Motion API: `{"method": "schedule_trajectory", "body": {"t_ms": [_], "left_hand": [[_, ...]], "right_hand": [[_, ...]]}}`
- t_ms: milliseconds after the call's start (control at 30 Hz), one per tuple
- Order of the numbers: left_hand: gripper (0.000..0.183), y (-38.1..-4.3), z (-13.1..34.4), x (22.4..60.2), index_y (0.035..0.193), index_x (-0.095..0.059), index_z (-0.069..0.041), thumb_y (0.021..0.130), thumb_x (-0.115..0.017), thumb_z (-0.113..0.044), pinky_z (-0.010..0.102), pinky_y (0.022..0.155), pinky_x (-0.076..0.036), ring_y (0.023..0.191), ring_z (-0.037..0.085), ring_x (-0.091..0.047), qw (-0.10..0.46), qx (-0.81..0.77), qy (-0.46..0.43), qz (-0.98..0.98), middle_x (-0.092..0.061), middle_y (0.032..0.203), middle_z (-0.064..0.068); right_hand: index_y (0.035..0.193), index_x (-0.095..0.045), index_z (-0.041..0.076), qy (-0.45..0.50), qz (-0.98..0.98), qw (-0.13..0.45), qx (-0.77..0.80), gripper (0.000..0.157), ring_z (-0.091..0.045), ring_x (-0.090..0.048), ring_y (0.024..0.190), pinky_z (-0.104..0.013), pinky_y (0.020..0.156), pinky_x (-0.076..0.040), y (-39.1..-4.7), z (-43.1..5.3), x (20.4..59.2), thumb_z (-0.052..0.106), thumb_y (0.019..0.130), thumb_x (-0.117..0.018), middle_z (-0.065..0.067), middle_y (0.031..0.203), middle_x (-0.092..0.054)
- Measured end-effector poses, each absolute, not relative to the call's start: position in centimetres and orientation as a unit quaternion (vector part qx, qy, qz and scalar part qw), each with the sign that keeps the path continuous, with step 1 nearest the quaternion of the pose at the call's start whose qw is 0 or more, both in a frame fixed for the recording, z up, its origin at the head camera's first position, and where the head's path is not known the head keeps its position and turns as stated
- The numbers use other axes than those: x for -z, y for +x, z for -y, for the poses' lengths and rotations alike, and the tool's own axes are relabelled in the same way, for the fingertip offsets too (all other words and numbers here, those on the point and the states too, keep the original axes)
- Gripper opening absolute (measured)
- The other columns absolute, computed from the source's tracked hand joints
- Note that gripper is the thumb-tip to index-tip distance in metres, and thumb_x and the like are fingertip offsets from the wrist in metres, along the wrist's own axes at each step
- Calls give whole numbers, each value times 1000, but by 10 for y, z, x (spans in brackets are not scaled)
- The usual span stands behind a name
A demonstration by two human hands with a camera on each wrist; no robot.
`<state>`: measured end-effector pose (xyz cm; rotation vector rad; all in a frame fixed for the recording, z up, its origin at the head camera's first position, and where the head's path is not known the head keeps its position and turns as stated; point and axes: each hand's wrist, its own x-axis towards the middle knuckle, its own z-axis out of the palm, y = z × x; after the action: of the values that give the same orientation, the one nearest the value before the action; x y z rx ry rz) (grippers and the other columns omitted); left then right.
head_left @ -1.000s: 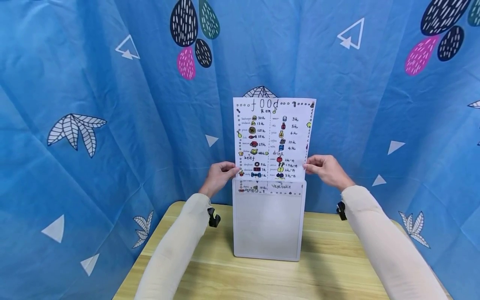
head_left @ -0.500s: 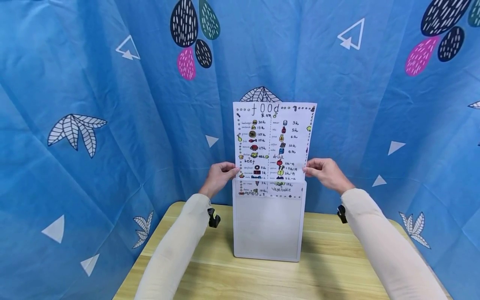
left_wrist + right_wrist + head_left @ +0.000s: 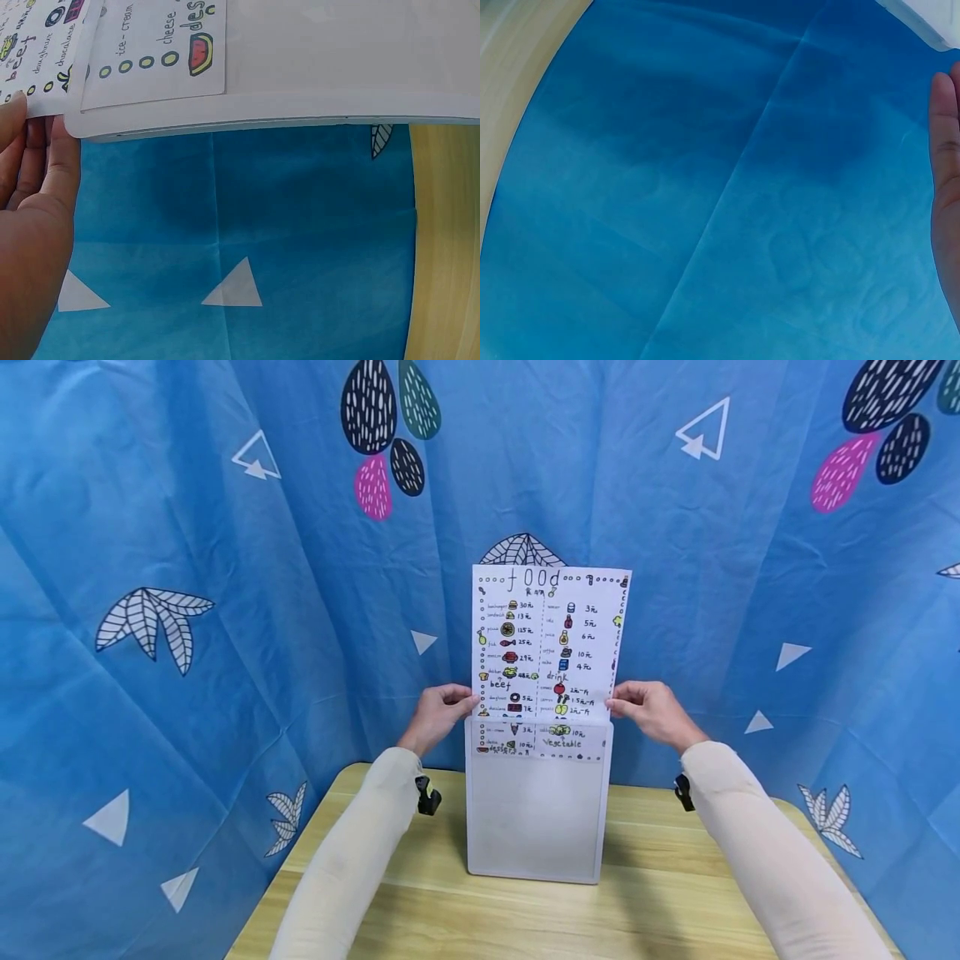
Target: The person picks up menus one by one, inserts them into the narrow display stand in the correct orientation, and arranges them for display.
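"White paper, and plenty of writing on it. What does the heading say?"

"'food', drawn large along the top of the menu sheet [image 3: 517, 647]. Lower down come 'beef', 'drink' and 'vegetable'."

"Any prices?"

"Handwritten ones, beside little coloured drawings: 30元 for the hamburger, 13元 for the sandwich, 125元 for the pizza. The drink column runs 3, 5, 6, 10 and 4元. From the left wrist, 'doughnut', 'ice-cream' and 'cheese' read clearly, with a drawn watermelon slice by a cut-off 'des'. Some of the smaller words are too small to make out."

"And the hands?"

"Well apart, one at each side. The person's left hand [image 3: 438, 714] pinches the sheet's left edge between thumb and fingers; the right hand [image 3: 652, 714] pinches the right edge."

"Where is the sheet, then?"

"Upright, mostly above a pale-framed holder [image 3: 535, 822], its bottom strip showing through the holder's clear front. The holder stands on the wood-grain table [image 3: 675, 852], before a blue curtain [image 3: 300, 552] printed with leaves and triangles."
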<state>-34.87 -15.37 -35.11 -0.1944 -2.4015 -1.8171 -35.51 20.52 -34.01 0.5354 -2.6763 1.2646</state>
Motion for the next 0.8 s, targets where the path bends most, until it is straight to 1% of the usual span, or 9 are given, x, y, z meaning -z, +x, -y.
{"method": "schedule_trajectory", "body": {"t_ms": [233,333,433,633,800], "left_hand": [[20,-348,153,352,111,-73,-6,96,-69,-20,42,94,-51,98,26,-63,64,586,-63,805,-68,107,10],[19,-348,153,351,110,-73,-6,97,-69,-20,44,94,-50,98,26,-62,66,585,-63,806,-68,107,9],[19,-349,153,351,109,-73,-6,97,-69,-19,45,94,-50,97,26,-62,70,583,-64,807,-69,107,9],[19,-349,153,351,110,-73,-6,96,-69,-19,44,94,-50,97,26,-63,70,582,-62,808,-69,108,9],[21,-349,153,352,110,-73,-6,96,-70,-21,45,96,-50,100,27,-63,63,590,-57,803,-68,108,9]], "right_hand": [[106,-71,-1,178,889,60,-417,22,-27,-68,93,-48,88,-50,-355,-206,341,20,99,-66,-13,99,-73],[107,-71,-1,174,886,49,-426,23,-29,-68,95,-47,89,-51,-355,-207,339,20,99,-66,-14,100,-73],[110,-71,-1,170,884,49,-434,27,-31,-68,96,-48,90,-51,-354,-206,333,23,99,-67,-15,101,-72],[115,-70,0,165,876,84,-445,35,-29,-70,96,-53,97,-47,-356,-203,318,31,98,-66,-16,106,-72],[113,-69,-2,164,869,84,-459,33,-37,-68,100,-53,101,-45,-357,-202,311,27,98,-66,-19,107,-71]]}}
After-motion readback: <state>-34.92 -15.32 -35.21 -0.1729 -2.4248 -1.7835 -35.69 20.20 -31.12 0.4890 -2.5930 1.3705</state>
